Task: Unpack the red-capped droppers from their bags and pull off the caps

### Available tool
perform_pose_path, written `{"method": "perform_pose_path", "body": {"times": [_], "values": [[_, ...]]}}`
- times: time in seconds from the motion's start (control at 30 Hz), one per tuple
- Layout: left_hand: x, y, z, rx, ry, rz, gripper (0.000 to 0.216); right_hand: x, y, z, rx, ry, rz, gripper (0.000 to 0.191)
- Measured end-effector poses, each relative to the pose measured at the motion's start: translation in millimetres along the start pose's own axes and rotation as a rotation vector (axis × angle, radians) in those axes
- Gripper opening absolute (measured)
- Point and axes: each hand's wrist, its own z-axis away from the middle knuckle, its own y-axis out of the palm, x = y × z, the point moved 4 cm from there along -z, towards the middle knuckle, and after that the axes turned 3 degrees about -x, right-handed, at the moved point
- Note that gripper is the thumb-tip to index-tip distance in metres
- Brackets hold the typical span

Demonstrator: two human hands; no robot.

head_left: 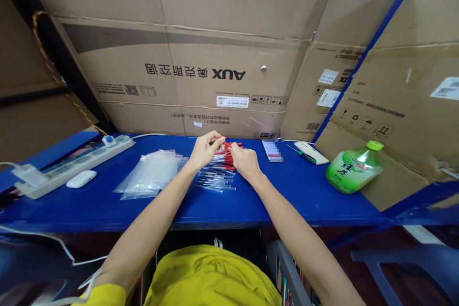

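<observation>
A pile of slim sticks with red ends and clear, tube-like shafts (217,180) lies on the blue table, red ends toward the far side. Above its far end, my left hand (208,149) is closed, thumb and fingers pinching a red-ended stick. Close to the right of it, my right hand (245,160) is curled with its fingertips among the red ends (228,157); what exactly they grip is partly hidden. Left of the pile lies a stack of clear plastic zip bags (154,172), near my left forearm.
A phone (272,150), a green-handled screwdriver (304,155), a white phone-like case (315,153) and a green tea bottle (354,168) are on the right. A power strip (79,161) and white earbud case (81,179) sit left. Cardboard (201,48) walls the back.
</observation>
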Motion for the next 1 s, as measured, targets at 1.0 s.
{"method": "perform_pose_path", "body": {"times": [1.0], "values": [[-5.8,-6.6,-11.8,-0.269,0.068,-0.084,0.027,-5.1,-13.9,1.7,-0.288,0.117,0.004,0.044]]}}
